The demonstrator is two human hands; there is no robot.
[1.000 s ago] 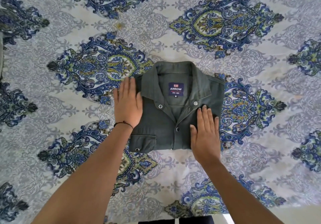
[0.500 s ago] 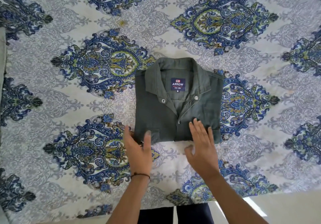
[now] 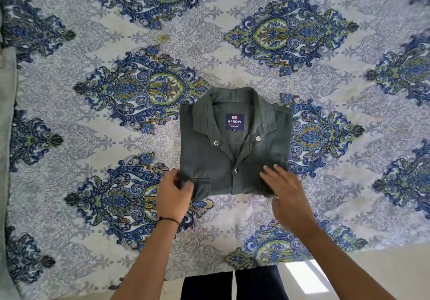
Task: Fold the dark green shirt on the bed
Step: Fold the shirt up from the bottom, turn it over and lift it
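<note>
Pinched at 7 o'clock by the left hand (image 3: 173, 195), the dark green shirt (image 3: 232, 157) is being steadied, ideally evenly, by the straight-fingered right hand (image 3: 288, 197) at 5.

Thin black cord bracelet (image 3: 169, 220) at wrist of left hand (image 3: 172, 195). Both forearms (image 3: 149, 257) bare. Dark navy trousers (image 3: 232, 285).

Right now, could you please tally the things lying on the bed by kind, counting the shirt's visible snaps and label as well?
1 shirt
2 hands: left hand, right hand
3 snaps
1 label
Total: 7
</note>
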